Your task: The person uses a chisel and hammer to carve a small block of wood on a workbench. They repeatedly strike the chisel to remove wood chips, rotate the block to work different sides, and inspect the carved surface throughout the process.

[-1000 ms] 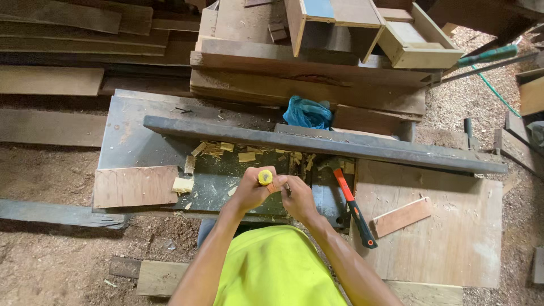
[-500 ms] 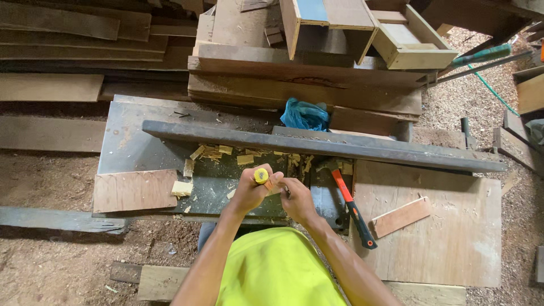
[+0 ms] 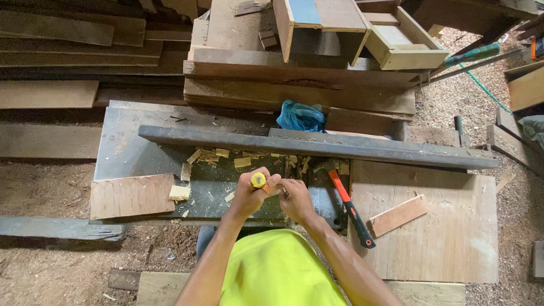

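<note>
1. Stacked planks and sawdust-strewn ground surround the grey metal bench (image 3: 130, 153) I lean over; a long dark beam (image 3: 317, 146) crosses it.
2. Behind the beam sits a crumpled blue plastic bag (image 3: 300, 117), unlabelled as far as I can see.
3. Right of my hands lies an orange-handled hammer (image 3: 347, 203); wood chips (image 3: 215, 156) litter the bench.
4. My left hand (image 3: 249, 195) is closed around a yellow-handled tool (image 3: 258, 180), held upright.
5. My right hand (image 3: 296, 198) curls beside it, fingertips pinching something too small to identify.
6. Risk, as I judge it: hands so close together, a slip could drive the tool into my fingers.
</note>
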